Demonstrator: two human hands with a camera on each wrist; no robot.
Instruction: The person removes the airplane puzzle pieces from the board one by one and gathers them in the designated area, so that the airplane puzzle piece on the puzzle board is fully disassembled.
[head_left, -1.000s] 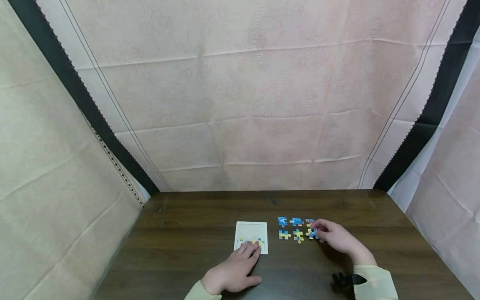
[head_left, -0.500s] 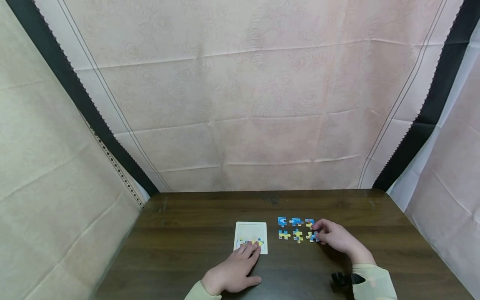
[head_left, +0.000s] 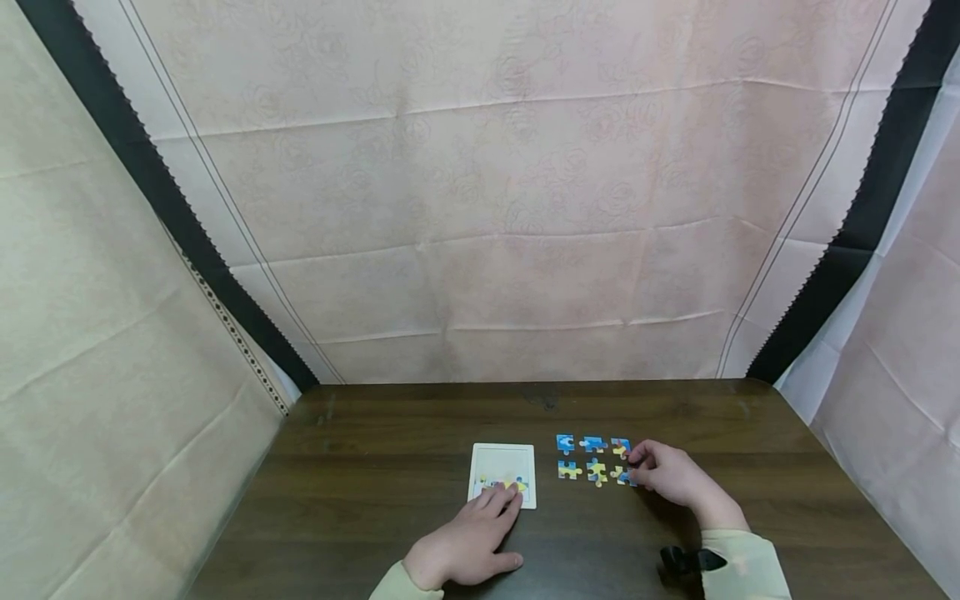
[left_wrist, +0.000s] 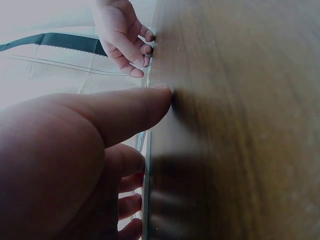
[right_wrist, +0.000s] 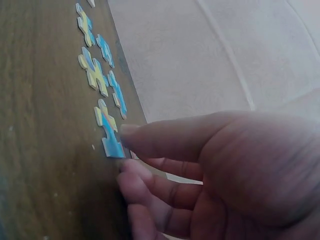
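My left hand (head_left: 474, 540) rests on the lower part of a white puzzle tray (head_left: 501, 458), fingers stretched out. A few coloured puzzle pieces (head_left: 517, 483) show in the tray by the fingertips; the hand hides the rest of that edge. To the tray's right, several blue and yellow jigsaw pieces (head_left: 596, 472) lie apart in two rows. My right hand (head_left: 678, 479) is at the right end of them. Its thumb is at the edge of the lower right jigsaw piece (right_wrist: 111, 135), which lies flat. The index finger is beside the upper right jigsaw piece (head_left: 620, 447), with a gap to the thumb.
A dark brown wooden table (head_left: 360, 483) carries everything. Pale cloth (head_left: 525, 208) hangs behind its far edge and along both sides. Something black (head_left: 678, 560) is strapped at the right wrist.
My right hand has drawn back slightly to the right, and its index finger has come off the upper right jigsaw piece, which shows more fully. The left hand has stayed still.
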